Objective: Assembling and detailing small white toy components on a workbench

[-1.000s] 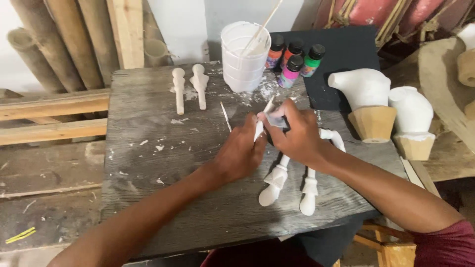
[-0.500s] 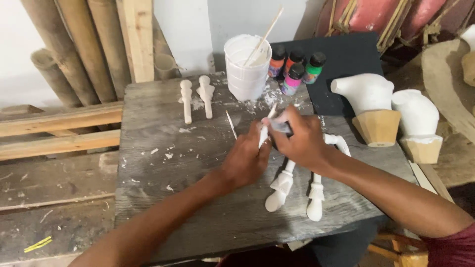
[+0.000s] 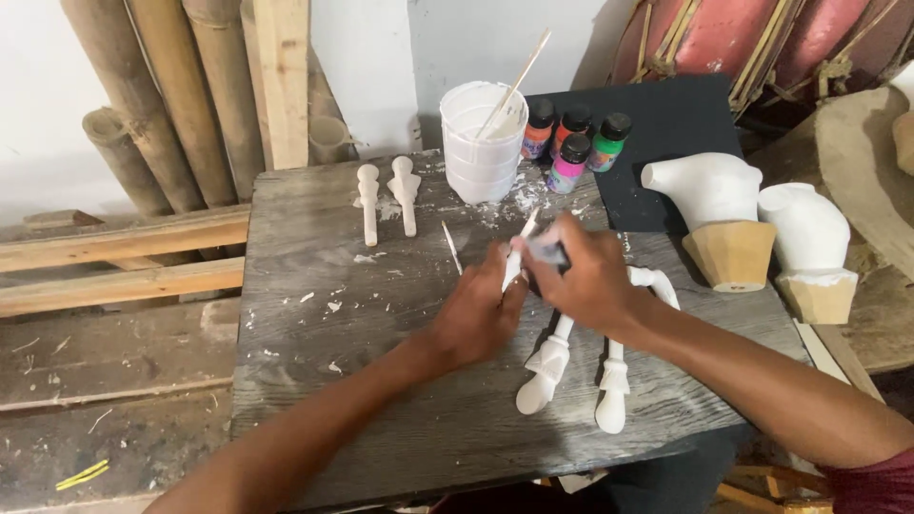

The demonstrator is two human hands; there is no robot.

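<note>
- Near the tabletop (image 3: 381, 400) middle, the left hand (image 3: 476, 319) pinches a small white carved piece (image 3: 514, 262); the right hand (image 3: 586, 281) is closed on a grey sanding pad (image 3: 545, 249) against it.
- Two white legs (image 3: 571, 371) lie at the near right; two pegs (image 3: 386, 195) lie at the far edge, seemingly finished.

We can't tell what the right hand (image 3: 586, 281) grips: small greyish thing (image 3: 545, 250), blurred, mostly covered by fingers. Left hand (image 3: 476, 314) hides the lower part of the thin white piece (image 3: 517, 257) it holds. Tops of the two white carved legs (image 3: 562, 366) vanish under the right hand and wrist. Far-right white torso (image 3: 809, 228) partly overlapped by its neighbour. Red drum (image 3: 762, 38) cut by the top edge; round wooden slab (image 3: 871, 171) cut at right. Bottle (image 3: 571, 162) labels too small to make out.
</note>
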